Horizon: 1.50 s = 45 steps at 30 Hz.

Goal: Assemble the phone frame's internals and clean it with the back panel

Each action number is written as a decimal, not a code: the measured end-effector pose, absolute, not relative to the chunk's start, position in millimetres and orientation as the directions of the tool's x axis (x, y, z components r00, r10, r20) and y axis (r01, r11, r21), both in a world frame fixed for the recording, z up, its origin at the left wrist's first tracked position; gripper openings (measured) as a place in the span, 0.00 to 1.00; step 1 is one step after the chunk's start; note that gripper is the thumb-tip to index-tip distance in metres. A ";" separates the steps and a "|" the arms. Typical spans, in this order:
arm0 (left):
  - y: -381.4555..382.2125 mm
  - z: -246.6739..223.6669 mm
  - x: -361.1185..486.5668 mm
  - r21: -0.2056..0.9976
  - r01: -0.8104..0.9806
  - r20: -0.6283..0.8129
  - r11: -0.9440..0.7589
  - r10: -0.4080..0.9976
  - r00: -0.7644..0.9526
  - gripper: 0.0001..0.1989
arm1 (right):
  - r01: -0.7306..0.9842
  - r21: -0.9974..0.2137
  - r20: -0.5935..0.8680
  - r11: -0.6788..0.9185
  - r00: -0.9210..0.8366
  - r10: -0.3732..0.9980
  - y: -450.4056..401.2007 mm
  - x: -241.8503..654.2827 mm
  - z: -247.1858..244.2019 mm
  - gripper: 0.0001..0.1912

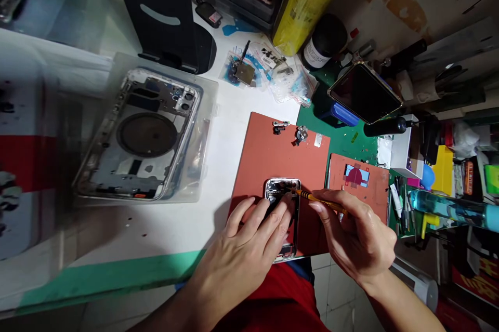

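Observation:
A phone frame [297,223] with its inside bare lies on a reddish-brown mat [273,160] near the table's front edge. My left hand [249,243] rests across it, fingers stretched out and partly spread, hiding much of the interior. From the right, my right hand [356,233] pinches a yellow screwdriver [322,200] with dark bands. Its tip reaches the upper right part of the frame, close to my left fingertips. What exactly the tip touches is too small to tell. Small metal parts [301,134] sit higher on the mat.
A large phone housing [148,134] lies in a clear plastic tray [206,160] at left. Small plastic bags [286,75] of parts, a yellow can [306,4] and a black jar [325,41] stand behind. At right are a propped phone [366,92], a smaller mat [374,186] and a blue bottle [452,208].

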<state>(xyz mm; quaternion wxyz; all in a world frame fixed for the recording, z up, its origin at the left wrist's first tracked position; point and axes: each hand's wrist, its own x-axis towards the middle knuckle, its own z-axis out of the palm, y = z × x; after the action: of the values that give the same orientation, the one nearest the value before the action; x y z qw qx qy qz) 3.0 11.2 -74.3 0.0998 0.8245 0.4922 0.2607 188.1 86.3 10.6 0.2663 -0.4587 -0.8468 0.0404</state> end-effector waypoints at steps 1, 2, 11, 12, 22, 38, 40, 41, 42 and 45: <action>11.3 -74.5 3.0 0.419 0.761 0.327 -0.496 0.864 0.383 0.18 | 0.757 -0.307 0.413 0.577 -0.440 0.797 86.5 187.7 11.0 0.07; 11.3 -74.7 3.1 0.417 0.762 0.321 -0.496 0.864 0.387 0.18 | 0.758 -0.301 0.410 0.579 -0.445 0.796 86.6 187.4 11.4 0.07; 10.6 -72.7 2.3 0.391 0.767 0.326 -0.509 0.855 0.402 0.12 | 0.698 -0.217 0.398 0.682 -0.575 0.715 86.6 189.0 18.6 0.12; 10.3 -72.7 1.9 0.390 0.765 0.324 -0.512 0.854 0.406 0.12 | 0.680 -0.217 0.390 0.700 -0.597 0.701 87.8 189.6 19.4 0.13; 8.6 -76.8 3.1 0.387 0.767 0.327 -0.512 0.854 0.405 0.08 | 0.561 -0.325 0.037 0.762 -0.797 0.603 111.0 195.0 40.6 0.12; 10.9 -74.2 4.7 0.402 0.764 0.352 -0.504 0.856 0.380 0.08 | 0.462 -0.139 0.132 0.876 -0.868 0.478 124.6 183.9 35.5 0.14; 10.9 -74.2 4.8 0.399 0.771 0.354 -0.495 0.860 0.369 0.10 | 0.459 -0.124 0.165 0.880 -0.865 0.474 125.5 183.0 34.5 0.13; 11.0 -74.1 4.8 0.398 0.774 0.354 -0.492 0.861 0.365 0.11 | 0.464 -0.124 0.176 0.877 -0.860 0.479 125.8 182.2 34.1 0.13; 11.0 -74.1 4.7 0.397 0.775 0.352 -0.492 0.861 0.367 0.11 | 0.473 -0.131 0.174 0.871 -0.854 0.490 126.0 181.2 34.0 0.12; 11.0 -74.0 4.5 0.393 0.769 0.350 -0.505 0.855 0.383 0.08 | 0.491 -0.163 0.143 0.856 -0.846 0.513 125.7 179.1 34.1 0.12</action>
<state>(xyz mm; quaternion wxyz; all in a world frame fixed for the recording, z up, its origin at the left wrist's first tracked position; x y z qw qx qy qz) 4.5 11.0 -74.0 0.0828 0.8275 0.4905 0.2604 179.1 125.7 34.1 0.0911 -0.2617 -0.9590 0.0604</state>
